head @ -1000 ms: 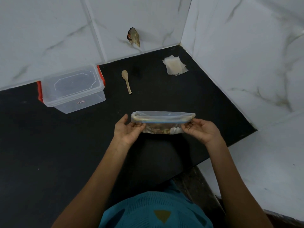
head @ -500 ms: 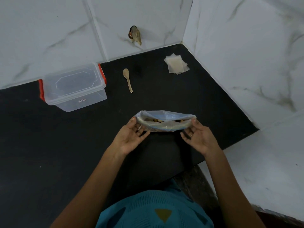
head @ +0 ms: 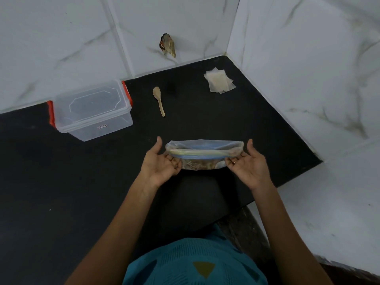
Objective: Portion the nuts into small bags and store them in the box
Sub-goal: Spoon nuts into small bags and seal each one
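A clear zip-top bag [head: 204, 154] with a blue strip along its mouth is held above the near middle of the black counter [head: 257, 128]. Its mouth faces up, with the far lip bowed slightly away from the near one. Brownish nuts [head: 198, 165] are seen through its lower part. The bag's left end is gripped by the curled fingers of the left hand [head: 161, 163], whose thumb is raised clear of the plastic. The right end is gripped in the same way by the right hand [head: 249, 163], its thumb likewise lifted. Whether the zip is fully parted cannot be told. Farther back, slightly left of the bag, a small wooden spoon [head: 158, 100] is laid flat on the counter, bowl toward the wall. At the far right, near the corner, a stack of small empty bags [head: 219, 83] is spread loosely. At the far left a clear plastic box [head: 92, 111] is set against the wall, well apart from the hands, with its lid on and a red latch at each end. The counter is bounded at the back and right by white marble tiles [head: 298, 58], and a brownish scrap [head: 167, 45] is seen on the back wall. A teal garment [head: 191, 264] is visible at the near edge.
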{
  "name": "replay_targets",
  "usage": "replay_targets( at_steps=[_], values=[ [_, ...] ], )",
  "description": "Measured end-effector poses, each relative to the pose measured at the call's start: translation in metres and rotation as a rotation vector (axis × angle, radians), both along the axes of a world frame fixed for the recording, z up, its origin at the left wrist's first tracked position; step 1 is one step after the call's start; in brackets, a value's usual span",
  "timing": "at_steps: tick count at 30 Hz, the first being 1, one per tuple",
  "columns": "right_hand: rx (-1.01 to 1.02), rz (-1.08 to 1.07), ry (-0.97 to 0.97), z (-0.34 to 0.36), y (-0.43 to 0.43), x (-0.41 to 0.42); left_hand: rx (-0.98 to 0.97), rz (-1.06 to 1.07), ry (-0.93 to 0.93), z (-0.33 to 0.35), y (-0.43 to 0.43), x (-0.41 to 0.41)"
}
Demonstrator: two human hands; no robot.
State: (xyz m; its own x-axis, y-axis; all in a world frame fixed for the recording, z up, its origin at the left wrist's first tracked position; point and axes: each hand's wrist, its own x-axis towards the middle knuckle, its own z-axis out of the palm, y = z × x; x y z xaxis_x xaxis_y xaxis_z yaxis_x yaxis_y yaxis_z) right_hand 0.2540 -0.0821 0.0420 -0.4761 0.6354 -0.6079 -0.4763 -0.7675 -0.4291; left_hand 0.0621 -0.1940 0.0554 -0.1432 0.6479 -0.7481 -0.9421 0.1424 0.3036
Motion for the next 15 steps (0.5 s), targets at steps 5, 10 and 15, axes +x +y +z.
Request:
replay_targets(
  at_steps=[5,10,15],
  values=[
    [0.121,0.146,-0.280,0.002,-0.002,0.001,-0.149,-0.142,0.398,-0.009,0.003,0.011],
    [0.516,0.240,-0.850,0.007,-0.009,0.002,-0.278,-0.261,0.858,-0.016,0.000,0.010],
    [0.852,0.247,-1.253,0.004,-0.012,-0.005,-0.348,-0.479,1.383,-0.019,-0.001,0.008]
  ],
)
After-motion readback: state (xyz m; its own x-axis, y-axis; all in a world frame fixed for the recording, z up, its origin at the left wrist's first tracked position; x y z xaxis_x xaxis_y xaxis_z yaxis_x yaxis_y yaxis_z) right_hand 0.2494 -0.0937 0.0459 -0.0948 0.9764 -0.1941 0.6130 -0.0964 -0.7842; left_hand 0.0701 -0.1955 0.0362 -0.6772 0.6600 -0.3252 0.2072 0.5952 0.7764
